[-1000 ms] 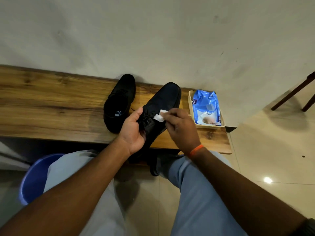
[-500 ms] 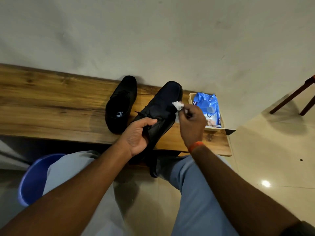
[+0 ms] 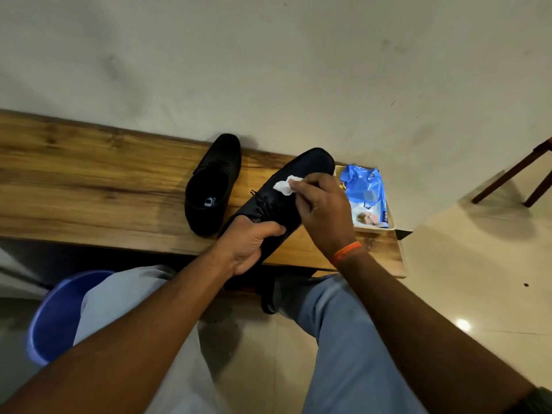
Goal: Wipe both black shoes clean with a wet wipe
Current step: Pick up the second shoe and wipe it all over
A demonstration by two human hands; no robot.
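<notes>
One black shoe (image 3: 213,186) stands on the tabletop (image 3: 89,186), at 9 o'clock from the held shoe (image 3: 286,192). The left hand (image 3: 249,249) grips that shoe at its heel end. The right hand (image 3: 321,210) pinches a small wet wipe (image 3: 285,185) against the toe part. The crumpled wipe may slip from the fingers, or the shoe may twist in the one-hand grip. The wipe pack (image 3: 366,195), at 3 o'clock, lies in a tray (image 3: 375,230).

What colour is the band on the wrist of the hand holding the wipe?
Orange. The band sits on the right hand's wrist, clearest in the head view.
</notes>
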